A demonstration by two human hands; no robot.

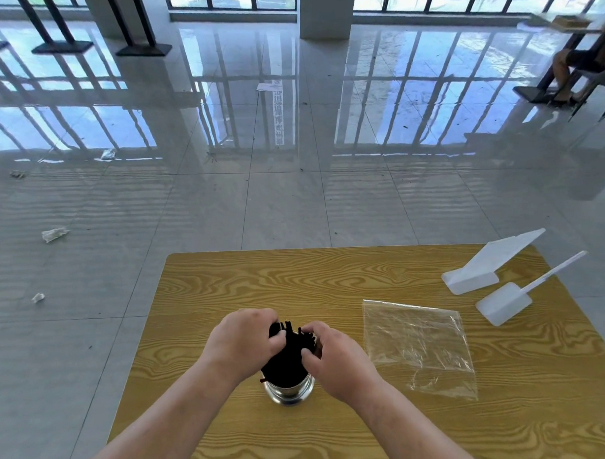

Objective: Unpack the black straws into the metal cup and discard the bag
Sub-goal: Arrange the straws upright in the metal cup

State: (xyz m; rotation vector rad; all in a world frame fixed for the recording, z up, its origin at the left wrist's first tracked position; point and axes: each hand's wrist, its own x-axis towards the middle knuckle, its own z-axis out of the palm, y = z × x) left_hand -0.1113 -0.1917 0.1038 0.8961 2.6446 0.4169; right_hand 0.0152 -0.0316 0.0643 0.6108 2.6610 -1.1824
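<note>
A bundle of black straws (287, 357) stands upright in the shiny metal cup (289, 392) near the middle of the wooden table (330, 273). My left hand (245, 337) wraps the bundle from the left. My right hand (331, 357) grips it from the right. Both hands hold the straws above the cup's rim, and the straw tips poke out between my fingers. The clear plastic bag (420, 345) lies flat and empty on the table to the right of the cup.
Two white plastic scoops (480, 267) (506, 301) lie at the table's far right. Scraps of paper (54, 234) litter the glossy tiled floor to the left. A seated person's legs (570, 72) show at the far right by a desk.
</note>
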